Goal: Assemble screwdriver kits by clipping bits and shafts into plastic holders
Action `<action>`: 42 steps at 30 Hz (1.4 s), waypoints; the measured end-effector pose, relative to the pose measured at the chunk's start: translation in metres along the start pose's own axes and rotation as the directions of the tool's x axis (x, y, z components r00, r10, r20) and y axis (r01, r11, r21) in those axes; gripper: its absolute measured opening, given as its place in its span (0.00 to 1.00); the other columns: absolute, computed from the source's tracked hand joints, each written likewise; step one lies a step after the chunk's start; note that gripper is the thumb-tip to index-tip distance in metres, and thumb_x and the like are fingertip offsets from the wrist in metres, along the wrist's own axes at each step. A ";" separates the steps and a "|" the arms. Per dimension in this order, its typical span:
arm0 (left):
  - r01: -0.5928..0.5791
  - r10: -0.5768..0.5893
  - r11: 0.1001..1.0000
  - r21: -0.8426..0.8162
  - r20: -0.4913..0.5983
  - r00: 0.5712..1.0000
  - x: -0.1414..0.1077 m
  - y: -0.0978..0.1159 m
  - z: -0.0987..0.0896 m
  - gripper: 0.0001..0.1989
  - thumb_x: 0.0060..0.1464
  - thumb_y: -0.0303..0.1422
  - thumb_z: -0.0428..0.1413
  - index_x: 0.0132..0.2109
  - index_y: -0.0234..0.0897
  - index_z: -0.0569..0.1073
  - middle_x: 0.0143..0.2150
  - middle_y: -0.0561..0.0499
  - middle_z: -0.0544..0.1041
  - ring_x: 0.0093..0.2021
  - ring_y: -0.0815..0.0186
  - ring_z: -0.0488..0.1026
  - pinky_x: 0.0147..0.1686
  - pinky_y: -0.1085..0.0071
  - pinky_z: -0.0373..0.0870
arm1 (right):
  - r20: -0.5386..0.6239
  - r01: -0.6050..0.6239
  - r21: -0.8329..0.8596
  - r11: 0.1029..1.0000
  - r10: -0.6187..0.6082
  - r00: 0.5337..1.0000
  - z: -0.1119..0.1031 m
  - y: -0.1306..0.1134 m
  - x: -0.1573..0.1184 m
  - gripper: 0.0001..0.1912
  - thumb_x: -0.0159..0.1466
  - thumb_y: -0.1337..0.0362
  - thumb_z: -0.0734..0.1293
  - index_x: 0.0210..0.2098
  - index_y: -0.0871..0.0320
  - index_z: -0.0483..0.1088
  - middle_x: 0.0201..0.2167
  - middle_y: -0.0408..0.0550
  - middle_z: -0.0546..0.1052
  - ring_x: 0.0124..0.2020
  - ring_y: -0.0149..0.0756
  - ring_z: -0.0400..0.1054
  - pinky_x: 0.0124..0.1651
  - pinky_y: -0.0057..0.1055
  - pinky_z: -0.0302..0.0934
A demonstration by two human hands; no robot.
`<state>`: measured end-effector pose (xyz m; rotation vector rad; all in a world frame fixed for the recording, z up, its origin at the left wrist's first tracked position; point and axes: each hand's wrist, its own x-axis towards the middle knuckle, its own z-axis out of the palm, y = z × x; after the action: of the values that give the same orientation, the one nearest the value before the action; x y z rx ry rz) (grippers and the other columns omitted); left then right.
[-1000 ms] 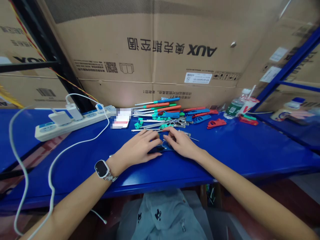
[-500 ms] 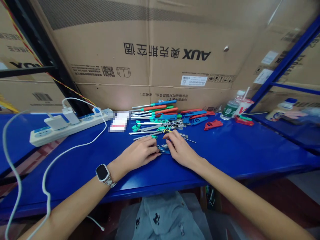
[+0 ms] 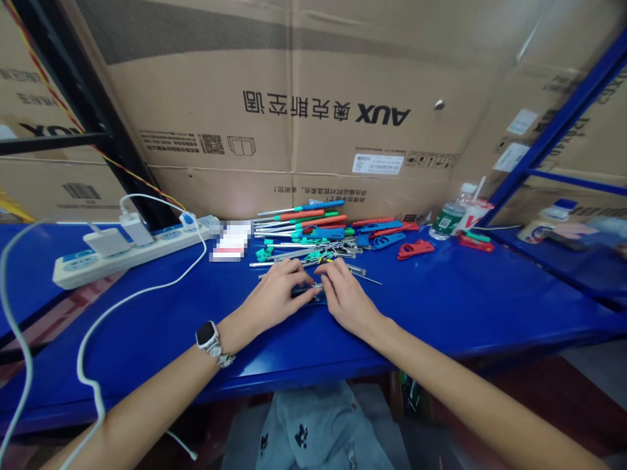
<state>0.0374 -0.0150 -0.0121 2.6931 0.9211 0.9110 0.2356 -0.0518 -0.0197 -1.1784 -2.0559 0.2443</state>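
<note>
The left hand (image 3: 280, 292) is reaching in over the blue table (image 3: 455, 294), palm down, with its wrist bent and its fingers curling toward the right. Its thumb is stretching forward below the index finger, leaving a narrow gap at the small metal parts (image 3: 318, 285). The right hand (image 3: 349, 299) is angling in from the other side, its fingers bunching and curling down close to the left fingertips. The blue casing (image 3: 321, 299) is lying between and partly under both hands, near the front of the pile of lighters (image 3: 306, 219). The fingers are covering the contact, so whether either hand is gripping the casing or the metal parts cannot be told.

Compared with half a second ago, the left thumb is standing farther from the fingers, the left knuckles are arching higher, and the watch (image 3: 206, 333) is turning more side-on. The hands are hiding more of the casing, while the right hand is keeping nearly the same shape.

Loose metal rods (image 3: 294, 253) are lying just beyond the fingertips. A red casing (image 3: 415, 249) is resting to the right of the pile, and a water bottle (image 3: 447, 220) is standing farther right beside a cup (image 3: 474, 214). A power strip (image 3: 137, 249) is lying at the left.
</note>
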 end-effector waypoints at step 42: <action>-0.166 0.172 0.984 -0.064 0.111 0.979 -0.014 -0.007 -0.008 0.10 0.68 0.33 0.55 0.37 0.37 0.76 0.41 0.48 0.72 0.41 0.62 0.72 0.42 0.63 0.74 | 0.239 0.104 -0.116 0.988 -0.074 0.968 -0.022 0.017 0.018 0.07 0.73 0.61 0.65 0.39 0.56 0.73 0.38 0.47 0.75 0.44 0.39 0.69 0.49 0.38 0.61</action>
<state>0.0199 -0.0180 -0.0148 2.7765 0.6423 0.7858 0.2567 -0.0315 -0.0031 -1.1757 -2.3553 0.2196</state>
